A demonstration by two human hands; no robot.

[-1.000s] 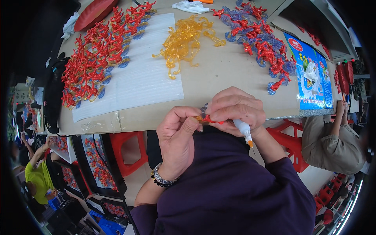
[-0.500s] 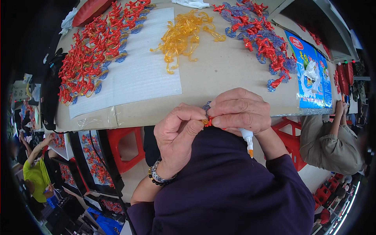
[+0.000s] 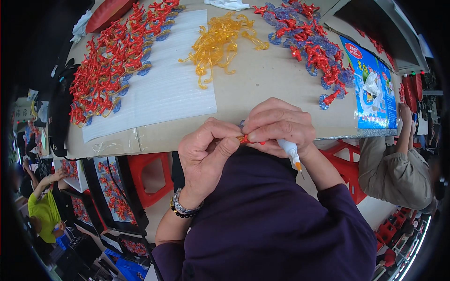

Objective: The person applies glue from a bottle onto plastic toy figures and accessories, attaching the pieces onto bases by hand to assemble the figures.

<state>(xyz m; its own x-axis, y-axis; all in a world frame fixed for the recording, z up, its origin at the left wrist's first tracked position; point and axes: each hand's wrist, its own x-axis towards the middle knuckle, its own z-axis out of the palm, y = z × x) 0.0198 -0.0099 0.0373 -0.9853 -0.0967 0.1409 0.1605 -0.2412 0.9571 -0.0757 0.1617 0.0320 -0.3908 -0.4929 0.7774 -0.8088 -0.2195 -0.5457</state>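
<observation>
Head: left hand point(image 3: 204, 152) and right hand point(image 3: 284, 127) pinch a red piece point(image 3: 243, 139)

Red piece point(image 3: 245, 139), white bottle point(image 3: 289, 148) partly hidden by right grip point(image 3: 281, 124); red tray point(image 3: 110, 16) cut off at top edge.

Even Light Within a Dark, Curved Rim

Pale, even light covers the tabletop point(image 3: 267, 89), with glints on the amber pieces point(image 3: 220, 44) at 12 o'clock and sheen on the clear tape point(image 3: 126, 141) at 9. Near the dial's centre, the left hand point(image 3: 208, 150) and right hand point(image 3: 281, 126) look fairly crisp. A strip light point(image 3: 419, 249) glares at 4. Fisheye distortion bends outer edges; the yellow-clad person point(image 3: 44, 208) at 8 looks soft; corners go black.
</observation>
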